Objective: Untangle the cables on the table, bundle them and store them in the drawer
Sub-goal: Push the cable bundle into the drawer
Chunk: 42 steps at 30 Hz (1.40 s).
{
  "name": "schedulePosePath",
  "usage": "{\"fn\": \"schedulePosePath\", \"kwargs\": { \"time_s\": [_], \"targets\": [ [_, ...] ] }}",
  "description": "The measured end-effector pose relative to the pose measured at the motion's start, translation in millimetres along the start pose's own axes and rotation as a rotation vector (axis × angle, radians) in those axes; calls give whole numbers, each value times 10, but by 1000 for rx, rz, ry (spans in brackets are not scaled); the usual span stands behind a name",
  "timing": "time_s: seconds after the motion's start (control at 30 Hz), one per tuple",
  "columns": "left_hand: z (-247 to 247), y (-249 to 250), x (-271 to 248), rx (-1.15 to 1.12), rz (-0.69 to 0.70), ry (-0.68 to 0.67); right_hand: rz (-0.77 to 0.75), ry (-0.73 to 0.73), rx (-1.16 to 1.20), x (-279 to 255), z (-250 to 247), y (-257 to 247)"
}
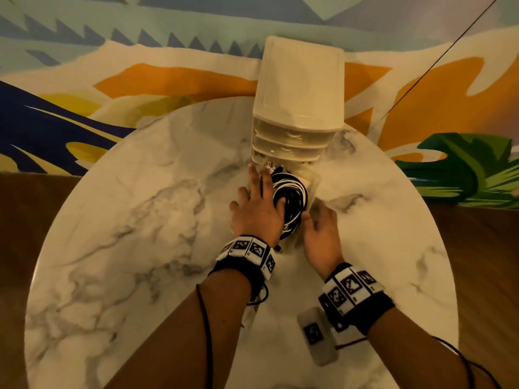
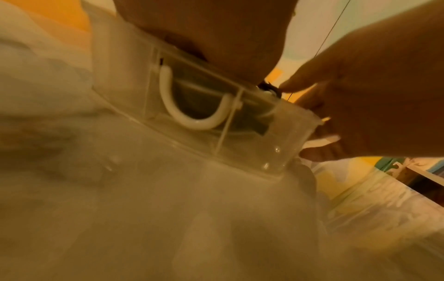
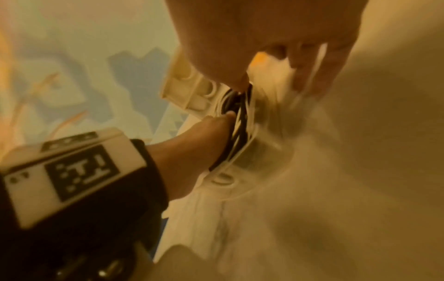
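Observation:
A cream drawer unit (image 1: 300,80) stands at the far side of the round marble table (image 1: 140,220). Its clear bottom drawer (image 1: 313,181) is pulled out toward me and holds a coiled bundle of black and white cables (image 1: 290,192). My left hand (image 1: 264,192) lies over the bundle's left side with straight fingers, pressing it down into the drawer. My right hand (image 1: 316,217) grips the drawer's near right corner, thumb on top and fingers curled round the wall. The left wrist view shows a white cable loop (image 2: 192,121) through the clear drawer front (image 2: 252,148). The right wrist view is blurred.
The drawers above the bottom one are closed. A painted wall rises right behind the unit, and a thin dark cord (image 1: 449,46) runs diagonally across it at the upper right. Bare marble lies left, right and in front of the drawer, with the table's rim all round.

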<state>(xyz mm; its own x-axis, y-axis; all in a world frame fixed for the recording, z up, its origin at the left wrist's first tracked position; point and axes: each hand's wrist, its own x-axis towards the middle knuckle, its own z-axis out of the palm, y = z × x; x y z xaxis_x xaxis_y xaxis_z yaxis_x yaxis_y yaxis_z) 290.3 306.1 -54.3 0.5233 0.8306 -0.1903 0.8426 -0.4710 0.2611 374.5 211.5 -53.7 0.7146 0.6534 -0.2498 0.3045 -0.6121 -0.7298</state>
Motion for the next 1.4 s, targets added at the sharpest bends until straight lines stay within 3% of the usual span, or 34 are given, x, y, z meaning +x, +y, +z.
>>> {"fn": "schedulePosePath", "kwargs": {
  "time_s": [0.3, 0.47, 0.63, 0.7, 0.77, 0.83, 0.97, 1.17, 1.3, 1.4],
  "targets": [
    [-157, -145, 154, -37, 17, 29, -202, -38, 12, 332, 104, -177],
    [-206, -80, 356, -32, 54, 61, -189, -1, -21, 565, 79, -209],
    [-253, -169, 473, 28, 90, 62, -71, -86, -50, 661, 122, -233],
    [-258, -199, 490, 52, 97, 54, -77, -36, -56, 587, 97, -268],
    [-245, -216, 489, 0, 65, 39, -239, 122, -135, 467, 45, -362],
    [-208, -211, 483, -94, 17, 29, -419, 179, -272, 391, 25, -451],
    [-164, -161, 501, -158, -36, 12, -394, -18, -349, 420, 121, -344],
    [-223, -255, 578, -279, -39, -41, -443, -155, -412, 471, 155, -266],
    [-280, -276, 612, -188, 11, -47, -420, -165, -527, 417, 66, -334],
    [-265, -262, 601, -38, 99, -12, -504, -141, -603, 281, 23, -465]
  ]
}}
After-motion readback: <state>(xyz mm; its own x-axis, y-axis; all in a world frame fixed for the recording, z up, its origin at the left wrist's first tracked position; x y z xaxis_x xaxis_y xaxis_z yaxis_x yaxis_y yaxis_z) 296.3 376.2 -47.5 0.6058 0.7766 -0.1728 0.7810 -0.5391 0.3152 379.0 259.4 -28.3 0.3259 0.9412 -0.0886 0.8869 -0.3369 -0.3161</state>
